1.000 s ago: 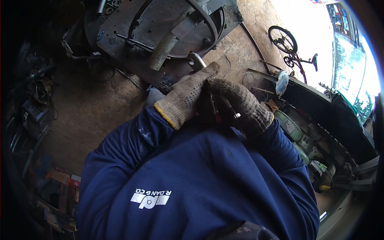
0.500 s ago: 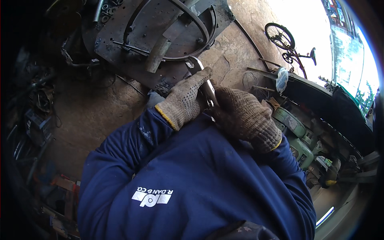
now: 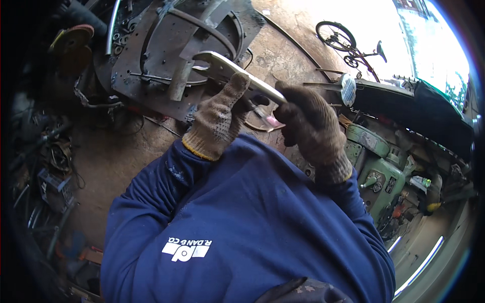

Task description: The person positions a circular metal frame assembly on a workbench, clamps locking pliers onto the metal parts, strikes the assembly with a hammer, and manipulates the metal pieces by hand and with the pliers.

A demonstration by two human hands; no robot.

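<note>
Over a brown workshop floor (image 3: pixel 108 174), the left hand (image 3: pixel 216 118) and right hand (image 3: pixel 319 132) share one metal tool (image 3: pixel 263 87)

From my distant seat I see both hands in knitted gloves, out in front of the person's navy top (image 3: pixel 237 212). The metal tool slants between them, its pale hooked end up and to the left, overlapping a dark metal plate (image 3: pixel 132 61) in my view; from overhead I cannot judge whether the two touch. The left hand pinches the tool, thumb laid over its lower edge, with the other fingers mostly hidden from me. The right hand is closed round the opposite end, which vanishes inside the glove; blur keeps me from telling how each finger sits. Below the bar, between the gloves, dark and shiny parts with a reddish patch smear together, and I cannot make out whether they belong to the tool.

Beyond, a short pipe (image 3: pixel 179 83) and a curved hoop (image 3: pixel 202 26) show on the plate, which the upper edge of my view cuts off. To the right, the person's sleeve hides part of a green machine (image 3: pixel 386 177), glare washes out the ground past a bicycle (image 3: pixel 353 53), and the far left sinks into shadow
</note>
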